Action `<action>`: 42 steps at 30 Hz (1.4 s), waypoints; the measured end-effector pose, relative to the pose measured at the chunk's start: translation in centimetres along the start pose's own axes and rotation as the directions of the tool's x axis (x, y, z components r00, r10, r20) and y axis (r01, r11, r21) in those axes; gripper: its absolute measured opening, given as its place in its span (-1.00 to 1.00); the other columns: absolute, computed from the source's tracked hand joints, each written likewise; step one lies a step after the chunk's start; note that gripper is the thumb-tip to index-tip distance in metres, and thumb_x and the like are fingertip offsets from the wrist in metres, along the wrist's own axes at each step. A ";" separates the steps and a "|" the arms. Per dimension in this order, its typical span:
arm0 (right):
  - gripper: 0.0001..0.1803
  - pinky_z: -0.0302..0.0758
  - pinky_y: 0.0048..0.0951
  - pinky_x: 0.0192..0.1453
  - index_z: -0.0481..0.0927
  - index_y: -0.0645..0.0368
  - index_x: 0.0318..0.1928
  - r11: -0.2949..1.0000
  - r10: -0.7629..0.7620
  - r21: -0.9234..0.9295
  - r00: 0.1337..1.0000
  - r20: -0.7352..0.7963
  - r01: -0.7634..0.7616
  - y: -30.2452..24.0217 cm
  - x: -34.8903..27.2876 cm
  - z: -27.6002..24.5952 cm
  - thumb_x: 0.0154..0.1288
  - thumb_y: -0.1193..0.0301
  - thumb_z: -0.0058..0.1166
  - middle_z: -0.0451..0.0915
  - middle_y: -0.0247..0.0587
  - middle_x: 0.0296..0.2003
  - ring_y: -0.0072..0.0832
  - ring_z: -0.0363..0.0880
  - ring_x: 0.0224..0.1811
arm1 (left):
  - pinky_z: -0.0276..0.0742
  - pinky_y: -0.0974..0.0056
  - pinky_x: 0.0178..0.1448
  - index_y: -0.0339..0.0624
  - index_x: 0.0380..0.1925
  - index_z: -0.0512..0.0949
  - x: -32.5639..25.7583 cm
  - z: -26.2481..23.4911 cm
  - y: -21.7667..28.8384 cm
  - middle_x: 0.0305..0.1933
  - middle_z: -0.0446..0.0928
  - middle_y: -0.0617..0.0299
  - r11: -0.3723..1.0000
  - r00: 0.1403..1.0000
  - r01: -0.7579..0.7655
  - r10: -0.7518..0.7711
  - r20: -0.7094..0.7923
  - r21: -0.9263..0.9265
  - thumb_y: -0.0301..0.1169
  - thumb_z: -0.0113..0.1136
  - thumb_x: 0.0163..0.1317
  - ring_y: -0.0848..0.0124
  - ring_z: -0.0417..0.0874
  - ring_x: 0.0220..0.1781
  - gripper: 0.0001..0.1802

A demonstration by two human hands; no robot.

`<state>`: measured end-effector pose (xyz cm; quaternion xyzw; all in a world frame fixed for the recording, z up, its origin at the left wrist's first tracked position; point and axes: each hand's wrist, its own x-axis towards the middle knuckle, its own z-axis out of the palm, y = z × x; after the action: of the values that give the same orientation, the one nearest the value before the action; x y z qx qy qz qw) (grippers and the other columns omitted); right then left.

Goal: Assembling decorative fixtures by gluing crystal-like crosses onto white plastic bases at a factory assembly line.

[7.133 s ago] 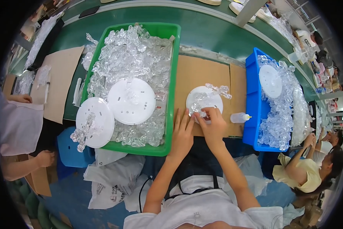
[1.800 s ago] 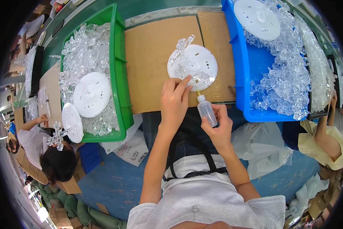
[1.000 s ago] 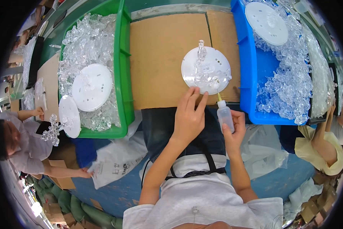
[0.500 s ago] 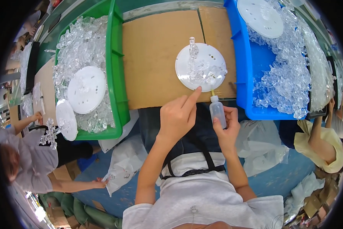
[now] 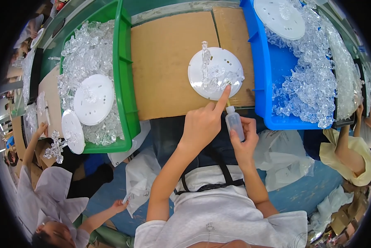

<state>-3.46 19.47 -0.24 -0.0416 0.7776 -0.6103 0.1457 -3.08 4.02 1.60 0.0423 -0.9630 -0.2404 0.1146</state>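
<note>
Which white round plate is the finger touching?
The white disc on the brown cardboard, with clear pieces standing on it. The left hand points at its near edge. The other discs lie in the green bin and blue bin.

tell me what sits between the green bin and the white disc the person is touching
In the head view, only bare brown cardboard sheet lies between the green bin and the white disc. The left hand points its forefinger at the disc's near edge.

Bare cardboard (image 5: 169, 62) is lying open left of the white disc (image 5: 215, 72), up to the green bin (image 5: 125, 82). Right of the disc, the blue bin (image 5: 262, 82) wall is standing close, blocking passage.
</note>
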 end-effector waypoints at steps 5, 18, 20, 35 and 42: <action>-0.58 0.49 -0.51 -0.13 0.39 0.29 -0.03 1.000 -0.015 -0.025 1.000 -0.009 0.015 0.2 -0.5 -1.0 0.09 0.48 0.17 0.59 -0.14 -0.26 -0.55 0.55 -0.26 | 0.39 0.15 -0.58 0.09 0.32 0.27 0.4 0.2 0.0 -0.57 0.48 0.12 0.998 0.997 0.021 -0.024 0.067 0.056 -0.62 0.08 -0.01 0.13 0.51 -0.65 -0.21; -0.62 0.45 -0.55 -0.10 0.40 0.29 -0.03 1.000 -0.022 0.018 0.996 0.087 0.020 -0.9 0.2 -0.1 0.13 0.47 0.12 0.58 -0.19 -0.24 -0.61 0.51 -0.23 | 0.46 0.21 -0.44 -0.01 -0.04 0.59 -1.6 -1.4 -2.5 -0.43 0.50 0.21 0.965 0.957 0.138 -0.188 -0.219 -0.223 -0.58 0.22 0.00 0.27 0.56 -0.46 -0.55; -0.59 0.48 -0.55 -0.20 0.41 0.26 -0.05 0.999 -0.051 0.020 0.996 0.080 0.050 -1.0 0.5 0.3 0.06 0.49 0.19 0.59 -0.20 -0.32 -0.60 0.51 -0.35 | 0.46 0.21 -0.38 -0.04 -0.07 0.61 -1.0 -1.3 -3.1 -0.38 0.50 0.21 0.982 0.946 0.111 -0.152 -0.287 -0.154 -0.58 0.25 -0.01 0.26 0.55 -0.39 -0.57; -0.59 0.49 -0.52 -0.23 0.40 0.26 -0.07 0.999 -0.047 -0.024 0.997 0.061 0.049 -0.8 1.2 0.4 0.05 0.47 0.20 0.59 -0.16 -0.36 -0.56 0.52 -0.39 | 0.37 0.27 -0.27 -0.18 -0.20 0.64 2.4 -0.1 -2.4 -0.36 0.52 0.19 0.953 0.889 0.039 -0.171 -0.425 -0.301 -0.41 0.48 -0.15 0.28 0.50 -0.35 -0.59; -0.59 0.50 -0.51 -0.22 0.41 0.24 -0.07 0.999 -0.048 -0.014 0.997 0.066 0.049 -0.8 1.4 0.4 0.03 0.47 0.19 0.60 -0.15 -0.36 -0.54 0.54 -0.40 | 0.27 0.31 -0.23 -0.10 -0.19 0.67 2.1 0.3 -2.5 -0.37 0.56 0.27 0.944 0.894 0.089 -0.217 -0.393 -0.318 -0.38 0.45 -0.10 0.38 0.49 -0.39 -0.62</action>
<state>-4.75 18.58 0.19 -0.0818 0.7758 -0.6059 0.1559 -5.12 1.69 0.60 0.1525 -0.8626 -0.3730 0.3058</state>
